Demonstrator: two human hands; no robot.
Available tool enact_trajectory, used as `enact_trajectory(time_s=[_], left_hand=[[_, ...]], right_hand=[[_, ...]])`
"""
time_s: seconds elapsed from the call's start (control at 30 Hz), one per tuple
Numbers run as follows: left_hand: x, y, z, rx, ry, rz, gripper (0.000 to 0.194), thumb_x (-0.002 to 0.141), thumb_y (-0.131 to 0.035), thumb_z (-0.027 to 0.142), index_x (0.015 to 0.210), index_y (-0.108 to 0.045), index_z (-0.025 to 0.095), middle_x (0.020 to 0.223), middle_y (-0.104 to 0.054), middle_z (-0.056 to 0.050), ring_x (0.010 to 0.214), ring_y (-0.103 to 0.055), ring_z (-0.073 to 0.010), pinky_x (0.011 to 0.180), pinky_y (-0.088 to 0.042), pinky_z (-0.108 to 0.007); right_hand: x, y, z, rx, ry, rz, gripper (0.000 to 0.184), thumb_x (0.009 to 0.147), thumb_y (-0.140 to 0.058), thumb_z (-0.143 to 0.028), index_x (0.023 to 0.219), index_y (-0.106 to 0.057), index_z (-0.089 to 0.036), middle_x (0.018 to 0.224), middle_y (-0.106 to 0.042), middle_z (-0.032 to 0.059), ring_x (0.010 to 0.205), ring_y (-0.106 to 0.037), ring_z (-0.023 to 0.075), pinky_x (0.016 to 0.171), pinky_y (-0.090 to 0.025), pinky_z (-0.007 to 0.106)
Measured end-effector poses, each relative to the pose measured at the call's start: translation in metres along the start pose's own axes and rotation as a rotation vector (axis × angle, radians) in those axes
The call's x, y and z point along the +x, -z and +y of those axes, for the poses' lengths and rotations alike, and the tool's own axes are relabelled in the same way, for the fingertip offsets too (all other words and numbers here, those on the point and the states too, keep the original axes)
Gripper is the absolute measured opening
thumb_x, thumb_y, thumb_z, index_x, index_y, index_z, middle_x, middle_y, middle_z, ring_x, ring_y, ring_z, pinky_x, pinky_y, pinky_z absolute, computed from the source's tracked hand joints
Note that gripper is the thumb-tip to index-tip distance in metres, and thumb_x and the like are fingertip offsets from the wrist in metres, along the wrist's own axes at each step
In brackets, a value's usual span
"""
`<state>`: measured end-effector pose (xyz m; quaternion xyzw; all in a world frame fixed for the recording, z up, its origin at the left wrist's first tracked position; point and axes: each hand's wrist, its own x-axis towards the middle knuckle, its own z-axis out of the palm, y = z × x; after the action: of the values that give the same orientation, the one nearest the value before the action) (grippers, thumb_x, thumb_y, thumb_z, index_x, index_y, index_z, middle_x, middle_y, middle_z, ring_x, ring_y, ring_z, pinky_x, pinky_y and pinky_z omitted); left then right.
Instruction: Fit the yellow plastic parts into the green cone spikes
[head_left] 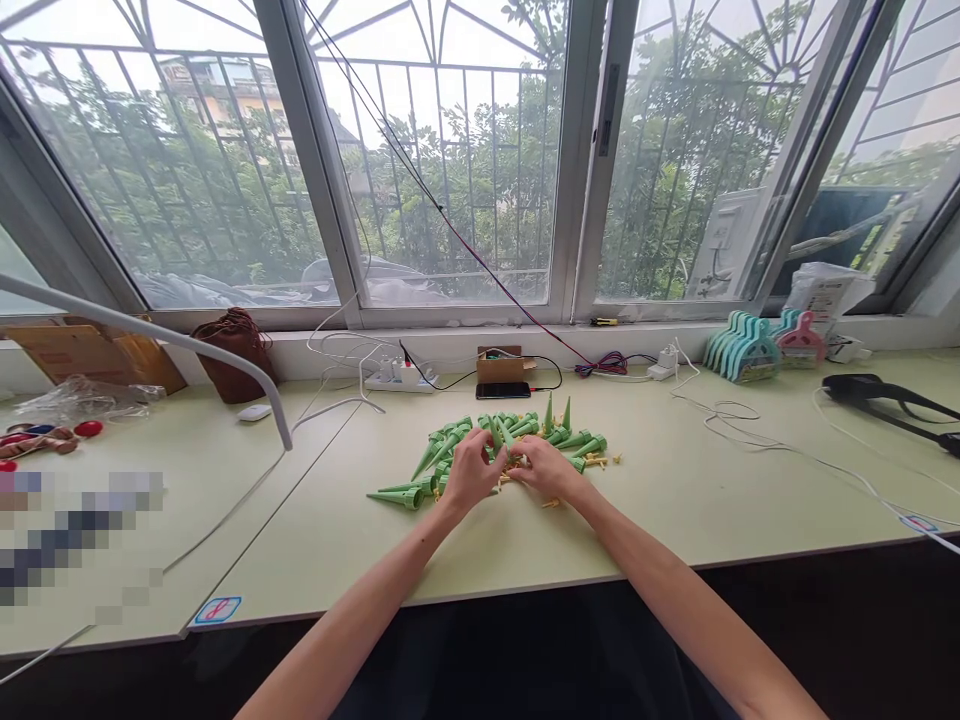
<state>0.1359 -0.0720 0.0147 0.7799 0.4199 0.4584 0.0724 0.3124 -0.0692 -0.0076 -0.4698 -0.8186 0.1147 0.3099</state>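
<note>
Both hands meet over a pile of green plastic watering spikes (450, 440) in the middle of the table. My left hand (472, 470) is closed, with its thumb and fingers around a green watering spike (505, 434) whose pointed end tilts upward. My right hand (546, 467) is pinched close against it, fingertips at the same spot; what they grip is hidden. Small yellow plastic pieces (596, 461) lie scattered among the spikes and under the hands. Two spikes (567, 414) stand point up behind my right hand.
Behind the pile are a black phone (503, 391), a small cardboard box (500, 366) and a power strip (401, 376). Teal hangers (741, 350) and black goggles-like gear (885, 395) are at right. A white curved tube (225, 355) crosses the left side.
</note>
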Motion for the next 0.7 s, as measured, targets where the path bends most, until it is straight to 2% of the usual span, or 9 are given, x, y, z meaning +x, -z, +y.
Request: enact_trajectory(time_s=[0.2,0.4,0.7], left_hand=[[0.0,0.0007,0.0015,0.014,0.009,0.008,0.019,0.083,-0.058,0.027,0.068,-0.049,0.019,0.071,-0.049,0.002,0.055,-0.049,-0.0103,0.059,-0.042,-0.026],[0.0005,0.0029,0.004,-0.012,0.023,0.007,0.014,0.084,-0.057,0.027,0.073,-0.055,0.018,0.075,-0.053,0.0,0.056,-0.05,-0.0105,0.059,-0.043,-0.026],[0.0007,0.0024,0.0029,-0.014,0.033,0.034,0.018,0.084,-0.058,0.027,0.069,-0.05,0.019,0.073,-0.052,0.001,0.056,-0.049,-0.0101,0.057,-0.041,-0.025]], right_hand=[[0.0008,-0.0022,0.0035,-0.01,-0.011,-0.008,0.003,0.081,-0.069,-0.018,0.084,-0.068,-0.018,0.08,-0.053,0.0009,0.075,-0.052,0.0147,0.071,-0.04,0.025],[0.0005,-0.0026,0.0026,-0.006,-0.032,0.003,0.006,0.079,-0.07,-0.017,0.084,-0.067,-0.017,0.081,-0.054,0.0012,0.074,-0.052,0.0141,0.071,-0.04,0.025],[0.0003,0.0025,0.0011,0.018,-0.065,0.065,0.013,0.078,-0.069,-0.017,0.089,-0.062,-0.017,0.088,-0.058,0.0033,0.075,-0.053,0.0148,0.073,-0.042,0.028]])
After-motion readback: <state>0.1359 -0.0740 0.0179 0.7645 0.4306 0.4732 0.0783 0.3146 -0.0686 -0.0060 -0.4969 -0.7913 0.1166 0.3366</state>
